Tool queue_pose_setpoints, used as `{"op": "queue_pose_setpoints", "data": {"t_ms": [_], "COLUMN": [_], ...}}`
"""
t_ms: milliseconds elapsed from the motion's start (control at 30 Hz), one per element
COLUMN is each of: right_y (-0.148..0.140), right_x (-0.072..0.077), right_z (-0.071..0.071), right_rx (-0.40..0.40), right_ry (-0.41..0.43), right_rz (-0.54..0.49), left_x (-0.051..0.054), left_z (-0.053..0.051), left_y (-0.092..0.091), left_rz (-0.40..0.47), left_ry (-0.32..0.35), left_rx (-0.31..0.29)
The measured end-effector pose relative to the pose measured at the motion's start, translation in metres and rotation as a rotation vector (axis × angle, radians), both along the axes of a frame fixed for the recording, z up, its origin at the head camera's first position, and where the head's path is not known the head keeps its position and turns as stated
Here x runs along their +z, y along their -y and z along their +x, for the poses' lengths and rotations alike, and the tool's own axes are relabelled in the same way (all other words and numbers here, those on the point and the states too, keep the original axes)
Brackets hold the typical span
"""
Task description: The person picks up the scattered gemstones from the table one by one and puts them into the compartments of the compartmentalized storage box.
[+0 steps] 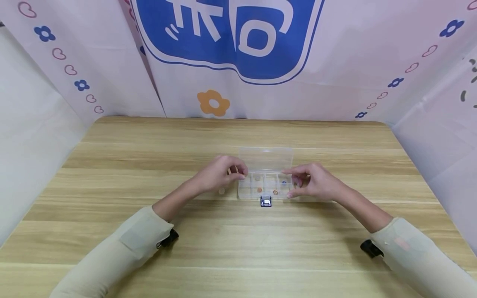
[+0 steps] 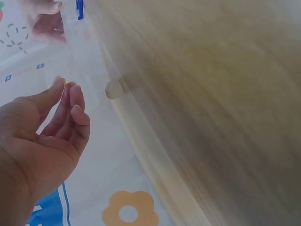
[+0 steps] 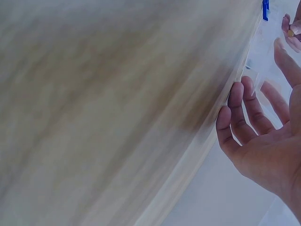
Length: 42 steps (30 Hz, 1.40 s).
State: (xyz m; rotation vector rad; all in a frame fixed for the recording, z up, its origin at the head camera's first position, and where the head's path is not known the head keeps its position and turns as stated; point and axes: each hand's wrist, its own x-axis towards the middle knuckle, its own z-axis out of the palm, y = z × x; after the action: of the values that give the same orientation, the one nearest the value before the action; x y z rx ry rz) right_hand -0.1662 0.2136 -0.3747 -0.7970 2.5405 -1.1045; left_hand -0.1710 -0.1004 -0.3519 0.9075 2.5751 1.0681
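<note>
A clear plastic compartment box [image 1: 244, 194] lies on the table with its transparent lid [image 1: 266, 158] folded back. Inside are small beads: an orange bead [image 1: 259, 190], a brownish bead [image 1: 275, 192], a blue bead [image 1: 284, 182] and a pale one. Over the box's left end, my left hand [image 1: 222, 174] pinches a tiny yellow-orange bead [image 2: 64, 82] between thumb and forefinger. My right hand [image 1: 316, 181] holds the box's right end, thumb at the front and forefinger at the back edge. A clear round bead [image 1: 221, 191] lies left of the box, beneath my left hand.
The box's dark blue clasp [image 1: 266, 201] sticks out at its front. Wood-grain table [image 1: 238, 248] surrounds the box. A white printed cloth [image 1: 179, 91] hangs behind the table's back edge. Black devices [image 1: 169, 239] are worn under both sleeves.
</note>
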Motion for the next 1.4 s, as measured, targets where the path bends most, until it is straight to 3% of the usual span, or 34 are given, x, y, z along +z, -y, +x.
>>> {"op": "queue_pose_setpoints", "data": {"t_ms": [400, 1400], "right_y": [0.0003, 0.0001], "right_x": [-0.0003, -0.0005], "right_z": [0.0000, -0.0003], "right_rx": [0.005, 0.000], "right_ry": [-0.008, -0.001], "right_rz": [-0.007, -0.008], "left_x": [-0.0030, -0.0043], "left_z": [-0.0034, -0.0063], "left_y": [-0.0027, -0.0075], "left_rz": [0.003, -0.030], "left_ry": [0.025, 0.028], "left_rx": [0.059, 0.074]}}
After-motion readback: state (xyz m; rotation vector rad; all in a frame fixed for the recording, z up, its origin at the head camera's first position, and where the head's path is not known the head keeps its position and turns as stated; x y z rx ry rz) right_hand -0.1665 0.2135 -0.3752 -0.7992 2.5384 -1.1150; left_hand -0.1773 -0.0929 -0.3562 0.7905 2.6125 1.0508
